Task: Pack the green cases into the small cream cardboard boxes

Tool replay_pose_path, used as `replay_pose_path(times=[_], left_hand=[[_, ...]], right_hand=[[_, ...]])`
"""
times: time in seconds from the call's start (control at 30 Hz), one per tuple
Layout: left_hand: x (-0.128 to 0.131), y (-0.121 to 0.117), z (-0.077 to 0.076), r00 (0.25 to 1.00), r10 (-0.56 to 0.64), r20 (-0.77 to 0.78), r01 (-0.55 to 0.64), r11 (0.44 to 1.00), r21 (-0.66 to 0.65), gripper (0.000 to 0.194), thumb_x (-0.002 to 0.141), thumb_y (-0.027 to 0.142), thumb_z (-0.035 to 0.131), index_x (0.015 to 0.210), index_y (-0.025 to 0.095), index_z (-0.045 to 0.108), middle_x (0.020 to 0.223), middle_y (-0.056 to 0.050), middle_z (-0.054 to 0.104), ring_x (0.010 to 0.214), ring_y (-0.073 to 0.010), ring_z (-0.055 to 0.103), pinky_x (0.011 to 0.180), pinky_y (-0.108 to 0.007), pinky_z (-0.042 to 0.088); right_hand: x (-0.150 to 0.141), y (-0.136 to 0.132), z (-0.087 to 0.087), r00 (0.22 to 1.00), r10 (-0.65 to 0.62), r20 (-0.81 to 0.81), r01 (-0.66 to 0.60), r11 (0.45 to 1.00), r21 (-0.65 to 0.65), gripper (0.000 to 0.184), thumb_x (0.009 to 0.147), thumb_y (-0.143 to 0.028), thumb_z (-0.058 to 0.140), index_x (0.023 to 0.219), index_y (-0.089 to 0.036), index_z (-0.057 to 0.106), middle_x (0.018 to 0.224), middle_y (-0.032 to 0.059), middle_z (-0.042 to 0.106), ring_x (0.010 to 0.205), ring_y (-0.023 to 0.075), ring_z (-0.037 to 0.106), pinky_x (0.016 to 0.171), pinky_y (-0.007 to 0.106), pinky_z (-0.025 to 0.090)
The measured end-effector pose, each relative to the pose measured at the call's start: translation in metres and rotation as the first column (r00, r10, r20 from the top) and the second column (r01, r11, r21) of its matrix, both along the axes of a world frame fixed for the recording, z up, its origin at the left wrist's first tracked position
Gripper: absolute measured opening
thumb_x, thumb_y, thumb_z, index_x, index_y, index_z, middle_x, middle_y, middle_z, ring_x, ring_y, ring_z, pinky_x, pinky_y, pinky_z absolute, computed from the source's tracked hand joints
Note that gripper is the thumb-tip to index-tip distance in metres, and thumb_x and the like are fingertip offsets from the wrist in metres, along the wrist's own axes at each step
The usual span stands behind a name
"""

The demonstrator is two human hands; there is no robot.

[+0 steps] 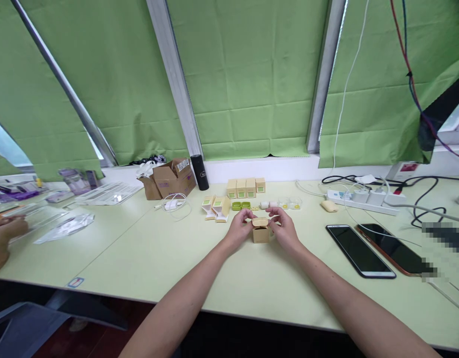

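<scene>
A small brown cardboard box (261, 235) stands on the table between my two hands, its top flap raised. My left hand (241, 228) has its fingers closed at the box's left upper edge. On the other side, my right hand (283, 228) pinches near the flap's right edge. Just behind them lie a green two-part case (241, 205), small white and pink rolls (268, 204) and clear round containers (289, 203) with something yellow inside. Two opened small cartons (216, 208) lie to the left, and several closed small boxes (246, 187) form a row farther back.
Two phones (359, 251) and a power strip (365, 198) with cables are on the right. A beige case (329, 206) lies near the strip. Back left are a large carton (173, 180), a black bottle (200, 172) and a white charger (173, 204). Another person's hand (7, 228) is far left.
</scene>
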State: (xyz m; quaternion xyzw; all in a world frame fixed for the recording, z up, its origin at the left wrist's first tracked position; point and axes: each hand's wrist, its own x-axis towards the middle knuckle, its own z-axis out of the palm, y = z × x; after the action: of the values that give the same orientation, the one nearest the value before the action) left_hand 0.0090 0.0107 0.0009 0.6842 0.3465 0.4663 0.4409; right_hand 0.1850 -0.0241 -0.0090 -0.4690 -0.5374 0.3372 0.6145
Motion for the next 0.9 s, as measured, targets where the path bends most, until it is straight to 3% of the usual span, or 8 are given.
replay_pose_path(times=[0.23,0.5,0.63,0.9], left_hand=[[0.001,-0.002,0.002,1.0,0.009,0.003,-0.009,1.0,-0.018,0.02,0.08,0.027,0.072,0.087,0.02,0.055,0.091,-0.002,0.067,0.088,-0.0175,0.062,0.079,-0.028,0.043],[-0.002,-0.003,0.004,0.994,-0.032,0.104,0.037,0.998,-0.044,0.016,0.076,0.021,0.063,0.091,0.02,0.057,0.095,-0.004,0.069,0.095,-0.0209,0.065,0.086,-0.033,0.049],[-0.005,-0.004,0.006,0.996,-0.018,0.088,0.014,0.999,0.043,0.015,0.081,0.022,0.058,0.096,0.021,0.057,0.102,-0.006,0.073,0.102,-0.0242,0.065,0.091,-0.037,0.047],[-0.005,-0.012,0.01,1.0,0.001,-0.01,0.001,0.976,0.218,0.023,0.095,0.042,0.061,0.105,0.021,0.059,0.113,-0.009,0.072,0.111,-0.0268,0.063,0.102,-0.041,0.042]], right_hand=[[0.003,-0.01,0.009,0.988,-0.039,0.152,0.0,0.969,0.247,0.016,0.085,-0.033,0.064,0.097,-0.022,0.067,0.087,0.0017,0.057,0.076,0.0182,0.055,0.067,0.031,0.045],[0.004,-0.015,0.011,0.954,-0.114,0.277,0.004,0.93,0.367,0.003,0.085,-0.021,0.064,0.088,-0.023,0.064,0.082,0.0002,0.057,0.07,0.0168,0.049,0.066,0.031,0.043],[0.004,-0.016,0.01,0.936,-0.128,0.327,-0.021,0.909,0.417,0.006,0.086,-0.017,0.062,0.085,-0.023,0.062,0.082,0.0011,0.059,0.071,0.0174,0.049,0.066,0.032,0.042],[0.005,-0.015,0.005,0.902,-0.157,0.402,-0.052,0.885,0.462,0.014,0.082,-0.01,0.059,0.085,-0.023,0.06,0.082,0.0019,0.06,0.074,0.0188,0.052,0.068,0.033,0.044]])
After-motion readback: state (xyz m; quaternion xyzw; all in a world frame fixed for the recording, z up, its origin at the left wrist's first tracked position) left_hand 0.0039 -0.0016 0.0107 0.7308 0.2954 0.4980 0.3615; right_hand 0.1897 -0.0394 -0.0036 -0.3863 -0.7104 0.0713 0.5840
